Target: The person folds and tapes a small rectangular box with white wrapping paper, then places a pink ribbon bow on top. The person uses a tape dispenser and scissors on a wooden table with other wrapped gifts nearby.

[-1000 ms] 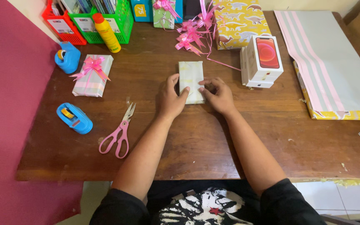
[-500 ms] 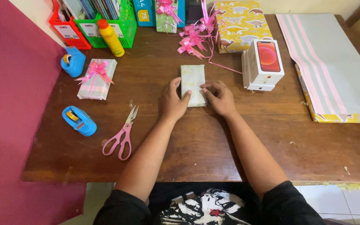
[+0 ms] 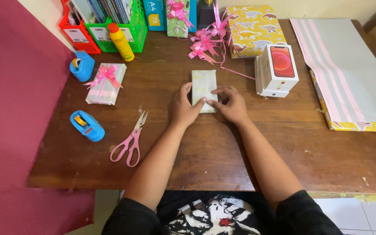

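A small box wrapped in pale paper [image 3: 203, 82] lies on the brown wooden table [image 3: 223, 143], long side pointing away from me. My left hand [image 3: 185, 106] rests against its near left corner, thumb and fingers pressing on the paper. My right hand [image 3: 230, 104] presses the near right corner, fingertips meeting the left hand's over the near end of the box. Both hands pinch or fold the paper at that end; the end flap itself is hidden under the fingers.
Pink scissors [image 3: 130, 140] and a blue tape dispenser [image 3: 87, 125] lie to the left, beside a wrapped gift with a pink bow [image 3: 105, 78]. Stacked white phone boxes [image 3: 277, 69], pink ribbon bows [image 3: 205, 43], striped wrapping paper [image 3: 344, 65] and coloured baskets [image 3: 105, 21] ring the back.
My fingertips have closed together over the near end of the wrapped box. The view has shifted slightly, so everything sits a little lower and to the right in the frame.
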